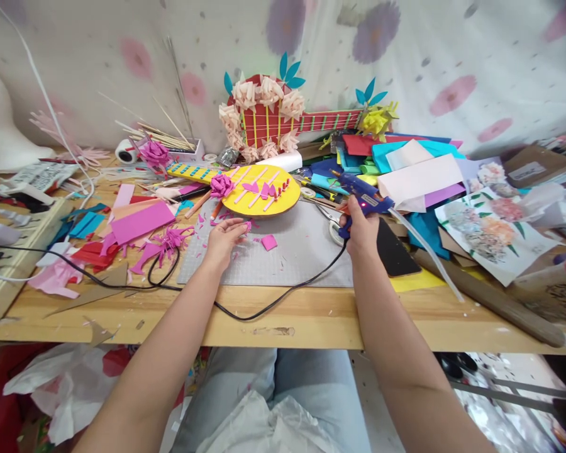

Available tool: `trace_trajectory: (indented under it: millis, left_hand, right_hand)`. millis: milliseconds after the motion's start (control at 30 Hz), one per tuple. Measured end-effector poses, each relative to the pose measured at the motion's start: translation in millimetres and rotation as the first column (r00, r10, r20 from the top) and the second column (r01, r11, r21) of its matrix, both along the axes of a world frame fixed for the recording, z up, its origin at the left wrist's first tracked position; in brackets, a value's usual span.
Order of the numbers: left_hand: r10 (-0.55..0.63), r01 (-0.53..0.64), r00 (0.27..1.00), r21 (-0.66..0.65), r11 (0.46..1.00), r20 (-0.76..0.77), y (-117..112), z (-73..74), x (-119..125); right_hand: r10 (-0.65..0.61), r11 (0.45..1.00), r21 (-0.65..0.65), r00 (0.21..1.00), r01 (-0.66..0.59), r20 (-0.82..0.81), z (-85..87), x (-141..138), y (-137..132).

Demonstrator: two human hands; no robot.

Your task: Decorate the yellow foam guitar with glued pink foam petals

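My right hand [362, 228] is wrapped round a blue hot glue gun [365, 194], its small light glowing and a clear glue stick [427, 255] sticking out of the back. Between the fingertips of my left hand [224, 239] is a small pink paper piece [248, 226]. A pink paper square [268, 242] lies on the grey cutting mat [306, 261] just right of that hand. Beyond both hands sits a yellow paper guitar [259, 200] with pink strips, small red pegs and a pink paper rose [222, 185] on it.
Pink paper scraps [144, 220] lie to the left. A red guitar [264, 123] with pale flowers leans at the back. Scissors [334, 231] lie beside the glue gun, and a black phone-like slab [396, 248] is on the right. A black cord [264, 314] loops across the front.
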State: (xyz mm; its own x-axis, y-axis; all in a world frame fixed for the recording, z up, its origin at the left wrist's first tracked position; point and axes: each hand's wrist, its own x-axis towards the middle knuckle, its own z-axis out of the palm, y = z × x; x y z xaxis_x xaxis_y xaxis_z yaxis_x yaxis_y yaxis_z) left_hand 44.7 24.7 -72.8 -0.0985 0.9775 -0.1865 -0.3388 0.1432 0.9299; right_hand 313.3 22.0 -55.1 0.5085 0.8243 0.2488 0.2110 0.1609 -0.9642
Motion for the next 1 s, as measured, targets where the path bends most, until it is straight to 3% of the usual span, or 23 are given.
trace_trajectory:
  millis: [133,267,467,633,767,867,933,1000]
  left_hand:
    - [0.012,-0.012,1.0,0.012,1.0,0.015,0,0.7,0]
    - [0.017,-0.018,0.999,0.012,1.0,0.034,-1,0.2,-1]
    - [0.005,-0.006,1.0,0.015,1.0,0.021,-1,-2.8,-1]
    - [0.005,-0.006,1.0,0.021,1.0,0.012,-3,-3.9,-1]
    - [-0.017,0.017,1.0,0.028,0.999,-0.014,-4,-5.0,-1]
    - [-0.03,0.031,0.999,0.041,0.999,-0.025,-4,-5.1,-1]
    - [-0.035,0.036,0.999,0.044,0.998,-0.031,-5,-4.6,-1]
    - [-0.043,0.044,0.999,0.038,0.998,-0.028,-5,-3.8,0]
  right_hand:
    - [0.042,0.954,-0.295,0.953,0.051,0.301,-16.6,-4,17]
    - [0.156,0.907,-0.408,0.817,0.105,0.555,-25.0,-14,25]
    - [0.221,0.887,-0.45,0.761,0.103,0.61,-24.1,-15,23]
    - [0.216,0.909,-0.408,0.739,0.087,0.638,-21.0,-13,15]
    - [0.185,0.919,-0.367,0.662,0.146,0.726,-10.3,-4,0]
    - [0.217,0.885,-0.417,0.611,0.205,0.761,2.3,4,-14]
    - [0.385,0.834,-0.545,0.624,0.079,0.68,10.3,4,-21]
    - [0.596,0.743,-0.642,0.623,-0.188,0.507,15.4,-5,-26]
